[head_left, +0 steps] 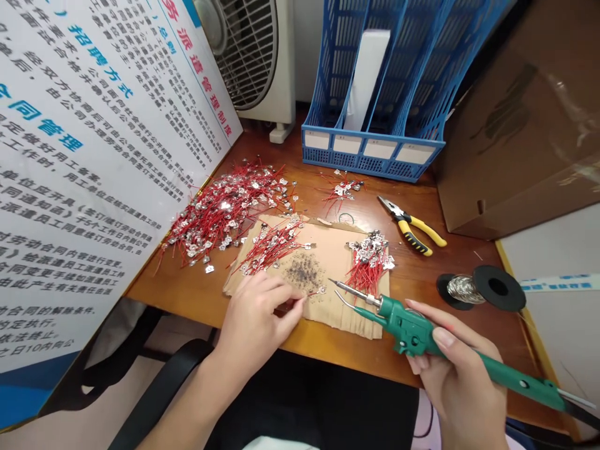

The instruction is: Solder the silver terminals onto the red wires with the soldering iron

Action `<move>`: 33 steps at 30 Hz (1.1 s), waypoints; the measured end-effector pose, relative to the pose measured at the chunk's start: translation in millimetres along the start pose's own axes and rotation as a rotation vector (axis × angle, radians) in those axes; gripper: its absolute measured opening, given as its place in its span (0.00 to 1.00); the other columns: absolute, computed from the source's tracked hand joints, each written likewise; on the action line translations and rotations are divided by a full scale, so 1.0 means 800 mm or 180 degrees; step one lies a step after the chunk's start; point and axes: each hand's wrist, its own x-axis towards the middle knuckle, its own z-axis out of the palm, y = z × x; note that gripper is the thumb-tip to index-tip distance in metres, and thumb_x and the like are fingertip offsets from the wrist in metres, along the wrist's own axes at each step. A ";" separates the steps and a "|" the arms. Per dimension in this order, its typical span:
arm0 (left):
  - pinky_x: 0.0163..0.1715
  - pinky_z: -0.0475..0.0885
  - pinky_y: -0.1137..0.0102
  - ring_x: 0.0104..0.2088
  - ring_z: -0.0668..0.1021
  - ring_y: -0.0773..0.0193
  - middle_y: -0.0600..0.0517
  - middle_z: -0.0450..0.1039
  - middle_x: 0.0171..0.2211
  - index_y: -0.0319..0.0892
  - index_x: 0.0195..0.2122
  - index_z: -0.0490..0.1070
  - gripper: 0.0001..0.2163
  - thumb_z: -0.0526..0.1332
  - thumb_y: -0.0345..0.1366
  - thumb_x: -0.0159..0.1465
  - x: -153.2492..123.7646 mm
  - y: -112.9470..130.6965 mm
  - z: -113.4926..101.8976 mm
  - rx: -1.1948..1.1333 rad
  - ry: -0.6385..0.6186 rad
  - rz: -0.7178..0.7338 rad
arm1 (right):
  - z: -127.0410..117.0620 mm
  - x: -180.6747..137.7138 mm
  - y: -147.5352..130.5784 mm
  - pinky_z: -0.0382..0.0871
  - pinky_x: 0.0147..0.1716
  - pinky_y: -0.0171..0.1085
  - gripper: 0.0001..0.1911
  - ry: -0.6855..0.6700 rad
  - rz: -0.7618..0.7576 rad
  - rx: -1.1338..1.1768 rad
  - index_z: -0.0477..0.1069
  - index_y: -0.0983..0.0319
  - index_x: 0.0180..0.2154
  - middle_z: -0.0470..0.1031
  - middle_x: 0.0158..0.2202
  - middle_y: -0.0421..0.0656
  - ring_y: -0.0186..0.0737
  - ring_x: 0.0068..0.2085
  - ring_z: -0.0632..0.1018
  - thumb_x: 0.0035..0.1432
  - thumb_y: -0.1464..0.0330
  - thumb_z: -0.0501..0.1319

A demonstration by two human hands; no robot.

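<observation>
My left hand (265, 309) is closed in a pinch on the red wire of a small wired metal tab (321, 290), whose silvery end lies over the cardboard (337, 315). My right hand (462, 365) grips a green soldering iron (412, 328) with a thin curved feed tube beside its tip. That tip points left, a short gap from the tab. Dark specks (304, 272) mark the cardboard's middle. On its left part lies a bunch of red-wired tabs (272, 249); another bunch (368, 262) lies on the right.
A large heap of red-wired tabs (229, 209) covers the table's left, with a smaller pile (342, 187) behind. Yellow-black pliers (412, 225) and a solder spool (499, 289) lie right. A blue file rack (370, 153), a fan (244, 50), a printed board (94, 156) and a brown box (520, 125) surround the table.
</observation>
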 end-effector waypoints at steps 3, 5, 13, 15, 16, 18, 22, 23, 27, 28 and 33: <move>0.38 0.70 0.61 0.34 0.80 0.56 0.54 0.83 0.32 0.46 0.35 0.84 0.07 0.72 0.29 0.71 0.001 0.001 -0.001 0.0000 0.0080 0.0053 | -0.001 0.003 0.002 0.69 0.15 0.34 0.14 0.0054 0.0072 0.0195 0.93 0.59 0.49 0.79 0.23 0.46 0.38 0.18 0.74 0.68 0.61 0.73; 0.38 0.70 0.61 0.34 0.80 0.56 0.54 0.83 0.31 0.46 0.35 0.84 0.07 0.72 0.29 0.71 0.001 0.001 -0.001 0.0009 0.0115 0.0068 | -0.002 0.004 0.002 0.69 0.15 0.34 0.14 0.0100 0.0105 0.0309 0.93 0.59 0.49 0.76 0.21 0.44 0.38 0.18 0.74 0.67 0.61 0.73; 0.38 0.73 0.62 0.34 0.81 0.57 0.53 0.84 0.32 0.47 0.35 0.85 0.08 0.70 0.31 0.73 0.001 0.002 -0.003 0.0110 0.0219 0.0104 | 0.012 0.001 -0.004 0.65 0.16 0.33 0.14 0.0352 0.0260 0.0477 0.93 0.59 0.47 0.77 0.23 0.45 0.36 0.19 0.72 0.65 0.59 0.74; 0.38 0.74 0.63 0.34 0.81 0.57 0.53 0.84 0.31 0.47 0.35 0.85 0.08 0.70 0.31 0.73 0.001 0.002 -0.003 0.0127 0.0224 0.0090 | 0.015 0.001 -0.004 0.65 0.17 0.32 0.14 0.0438 0.0342 0.0541 0.93 0.58 0.47 0.78 0.23 0.44 0.35 0.19 0.72 0.64 0.59 0.75; 0.38 0.74 0.63 0.34 0.81 0.57 0.53 0.83 0.31 0.47 0.35 0.85 0.08 0.70 0.31 0.73 0.001 0.001 -0.002 0.0138 0.0216 0.0078 | 0.015 0.001 -0.004 0.64 0.17 0.32 0.14 0.0413 0.0350 0.0577 0.94 0.58 0.46 0.78 0.23 0.45 0.34 0.19 0.72 0.62 0.59 0.76; 0.37 0.73 0.64 0.34 0.81 0.58 0.53 0.82 0.30 0.47 0.35 0.86 0.08 0.70 0.31 0.73 0.001 0.001 -0.002 0.0162 0.0198 0.0058 | 0.012 0.004 -0.002 0.65 0.16 0.32 0.16 0.0336 0.0344 0.0647 0.94 0.58 0.45 0.78 0.23 0.46 0.35 0.18 0.72 0.59 0.57 0.79; 0.38 0.73 0.64 0.34 0.81 0.58 0.53 0.83 0.30 0.47 0.35 0.88 0.08 0.72 0.31 0.72 0.001 0.001 -0.002 0.0176 0.0169 0.0041 | 0.005 0.009 0.000 0.66 0.15 0.32 0.18 0.0404 0.0438 0.0776 0.94 0.58 0.44 0.79 0.24 0.46 0.34 0.18 0.71 0.56 0.55 0.81; 0.38 0.73 0.63 0.34 0.81 0.58 0.53 0.83 0.30 0.48 0.36 0.88 0.08 0.72 0.31 0.72 0.000 0.001 -0.002 0.0173 0.0172 0.0034 | 0.005 0.010 -0.001 0.65 0.15 0.32 0.19 0.0443 0.0471 0.0809 0.94 0.58 0.44 0.80 0.24 0.46 0.34 0.18 0.71 0.54 0.55 0.81; 0.39 0.73 0.63 0.34 0.81 0.57 0.54 0.83 0.31 0.48 0.36 0.89 0.07 0.74 0.29 0.70 0.000 0.002 -0.001 0.0127 0.0229 -0.0013 | 0.009 0.011 -0.007 0.64 0.14 0.32 0.21 0.0693 0.0529 0.0914 0.94 0.58 0.41 0.78 0.23 0.44 0.32 0.17 0.69 0.49 0.53 0.83; 0.39 0.73 0.63 0.34 0.81 0.57 0.53 0.83 0.31 0.48 0.36 0.89 0.07 0.74 0.29 0.70 0.000 0.002 -0.001 0.0117 0.0235 -0.0032 | 0.010 0.011 -0.007 0.63 0.14 0.32 0.22 0.0786 0.0525 0.0932 0.94 0.59 0.41 0.77 0.23 0.44 0.32 0.17 0.68 0.48 0.53 0.83; 0.38 0.72 0.64 0.35 0.81 0.57 0.52 0.82 0.31 0.49 0.36 0.91 0.07 0.74 0.31 0.71 0.001 0.001 -0.002 0.0037 0.0163 -0.0159 | 0.010 0.011 -0.003 0.63 0.15 0.31 0.22 0.0712 0.0576 0.0916 0.93 0.59 0.43 0.77 0.24 0.43 0.31 0.18 0.68 0.50 0.53 0.82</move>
